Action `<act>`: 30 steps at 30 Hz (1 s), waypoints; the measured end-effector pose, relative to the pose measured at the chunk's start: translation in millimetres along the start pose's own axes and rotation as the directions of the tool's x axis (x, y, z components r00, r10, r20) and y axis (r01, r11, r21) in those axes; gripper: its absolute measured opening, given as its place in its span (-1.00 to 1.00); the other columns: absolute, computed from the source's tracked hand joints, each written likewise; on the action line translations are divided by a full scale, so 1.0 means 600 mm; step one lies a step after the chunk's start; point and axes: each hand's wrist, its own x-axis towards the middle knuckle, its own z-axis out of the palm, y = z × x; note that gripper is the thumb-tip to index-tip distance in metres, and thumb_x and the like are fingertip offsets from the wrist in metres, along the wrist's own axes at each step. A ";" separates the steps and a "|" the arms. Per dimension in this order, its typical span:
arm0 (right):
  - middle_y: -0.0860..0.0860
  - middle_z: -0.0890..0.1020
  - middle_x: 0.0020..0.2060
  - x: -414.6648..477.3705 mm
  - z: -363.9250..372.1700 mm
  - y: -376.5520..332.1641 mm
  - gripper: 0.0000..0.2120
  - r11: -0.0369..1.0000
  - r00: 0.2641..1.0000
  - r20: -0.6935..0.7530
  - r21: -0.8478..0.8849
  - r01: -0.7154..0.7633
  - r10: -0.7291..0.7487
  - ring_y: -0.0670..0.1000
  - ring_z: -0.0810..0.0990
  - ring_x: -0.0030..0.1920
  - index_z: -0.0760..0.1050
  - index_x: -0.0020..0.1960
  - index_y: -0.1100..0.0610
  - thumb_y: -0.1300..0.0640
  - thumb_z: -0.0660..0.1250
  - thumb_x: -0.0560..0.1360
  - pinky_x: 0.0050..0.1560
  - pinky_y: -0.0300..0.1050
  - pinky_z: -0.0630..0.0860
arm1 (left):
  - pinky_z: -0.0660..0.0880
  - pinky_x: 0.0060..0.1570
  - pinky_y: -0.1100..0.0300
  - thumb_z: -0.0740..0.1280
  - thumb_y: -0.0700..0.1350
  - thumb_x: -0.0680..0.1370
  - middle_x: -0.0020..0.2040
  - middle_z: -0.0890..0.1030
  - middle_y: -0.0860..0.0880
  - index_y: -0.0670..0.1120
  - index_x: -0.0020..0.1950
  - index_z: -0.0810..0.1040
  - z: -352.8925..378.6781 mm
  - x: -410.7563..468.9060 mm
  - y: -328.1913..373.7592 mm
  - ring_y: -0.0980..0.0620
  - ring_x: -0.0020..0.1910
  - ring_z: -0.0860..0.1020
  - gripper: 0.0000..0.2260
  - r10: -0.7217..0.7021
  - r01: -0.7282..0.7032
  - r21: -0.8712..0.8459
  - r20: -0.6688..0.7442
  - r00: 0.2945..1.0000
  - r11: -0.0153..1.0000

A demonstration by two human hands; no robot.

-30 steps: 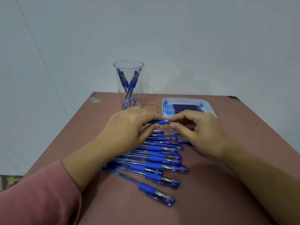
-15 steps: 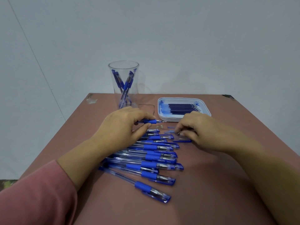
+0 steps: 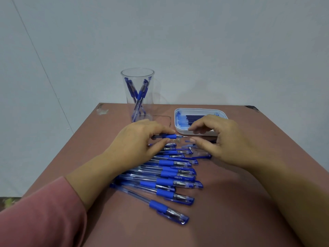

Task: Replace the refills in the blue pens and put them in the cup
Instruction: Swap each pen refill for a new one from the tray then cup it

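My left hand (image 3: 138, 139) grips a blue pen (image 3: 170, 136) with its tip bare and pointing right, just above the table. My right hand (image 3: 219, 138) hovers to the right of that tip, fingers curved and holding nothing that I can see, over the near edge of the white tray (image 3: 179, 130) of blue refills. Several capped blue pens (image 3: 170, 180) lie in a row on the table in front of me. A clear plastic cup (image 3: 138, 95) at the back holds a few blue pens upright.
Small loose pen parts (image 3: 191, 150), a metal tip and clear pieces among them, lie between my hands. The brown table (image 3: 231, 211) ends at a grey wall behind the cup and tray. A pink sleeve covers my left forearm.
My right hand left the pen tip, dropped to the loose parts on the table, then rose to the tray's near edge. My left hand kept hold of the pen.
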 end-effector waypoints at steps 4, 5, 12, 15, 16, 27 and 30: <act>-0.23 0.61 -0.08 0.002 0.018 -0.008 -0.76 0.998 0.999 -0.046 0.062 0.020 -0.018 -0.21 0.59 -0.03 0.57 0.06 -0.08 0.12 0.48 0.43 -0.01 -0.40 0.49 | 0.55 -0.16 0.12 0.26 0.10 0.54 -0.09 0.57 0.27 0.13 0.20 0.59 0.003 0.000 0.004 0.18 -0.15 0.54 -0.73 0.034 -0.035 -0.040 -0.014 0.999 0.999; -0.21 0.62 -0.10 0.002 0.021 -0.006 -0.79 0.998 0.999 -0.043 0.063 0.032 -0.029 -0.19 0.61 -0.06 0.60 0.05 -0.04 0.14 0.47 0.44 -0.02 -0.37 0.51 | 0.55 -0.15 0.12 0.25 0.11 0.55 -0.08 0.57 0.26 0.12 0.20 0.60 0.004 0.001 0.005 0.18 -0.15 0.54 -0.72 0.037 -0.038 -0.050 -0.016 0.999 0.998; -0.20 0.62 -0.23 -0.001 -0.001 0.005 -0.81 0.996 0.998 -0.022 0.059 -0.063 0.065 -0.18 0.60 -0.12 0.56 -0.12 -0.04 0.25 0.44 0.45 -0.18 -0.44 0.46 | 0.57 -0.14 0.13 0.22 0.16 0.53 -0.10 0.51 0.32 0.10 0.20 0.61 0.004 0.001 0.001 0.23 -0.16 0.52 -0.67 0.022 -0.024 -0.041 -0.049 0.999 0.999; -0.20 0.63 -0.18 -0.006 -0.009 0.007 -0.84 0.994 0.996 -0.023 0.080 -0.079 0.081 -0.18 0.60 -0.07 0.58 -0.07 0.00 0.23 0.45 0.44 -0.14 -0.43 0.46 | 0.57 -0.14 0.14 0.21 0.17 0.53 -0.11 0.52 0.31 0.11 0.20 0.61 0.005 0.002 0.001 0.24 -0.15 0.52 -0.67 0.015 -0.017 -0.038 -0.047 0.999 0.999; -0.23 0.63 -0.14 -0.006 -0.007 0.005 -0.82 0.994 0.997 -0.017 0.088 -0.069 0.070 -0.20 0.60 -0.05 0.59 -0.02 -0.02 0.20 0.46 0.44 -0.08 -0.41 0.48 | 0.57 -0.15 0.13 0.21 0.17 0.53 -0.10 0.53 0.30 0.12 0.20 0.61 0.005 0.002 0.002 0.23 -0.16 0.52 -0.67 0.017 -0.019 -0.040 -0.042 0.999 0.999; -0.27 0.62 -0.11 -0.001 -0.001 0.018 -0.80 1.000 1.000 0.000 -0.023 0.013 -0.013 -0.16 0.59 -0.02 0.60 0.05 -0.11 0.01 0.39 0.43 -0.03 -0.20 0.52 | 0.57 -0.18 0.15 0.21 0.17 0.53 -0.13 0.52 0.31 0.12 0.20 0.61 0.008 0.001 0.000 0.23 -0.18 0.51 -0.67 0.037 -0.038 -0.023 -0.034 0.999 0.999; -0.27 0.64 -0.05 0.004 0.013 0.023 -0.71 0.995 0.995 0.045 -0.044 0.086 -0.084 -0.15 0.58 -0.01 0.51 0.19 -0.20 0.00 0.39 0.49 -0.04 -0.18 0.53 | 0.56 -0.20 0.16 0.22 0.16 0.53 -0.12 0.56 0.28 0.14 0.19 0.61 0.009 0.001 0.001 0.22 -0.18 0.52 -0.68 0.041 -0.042 -0.031 -0.029 0.999 0.999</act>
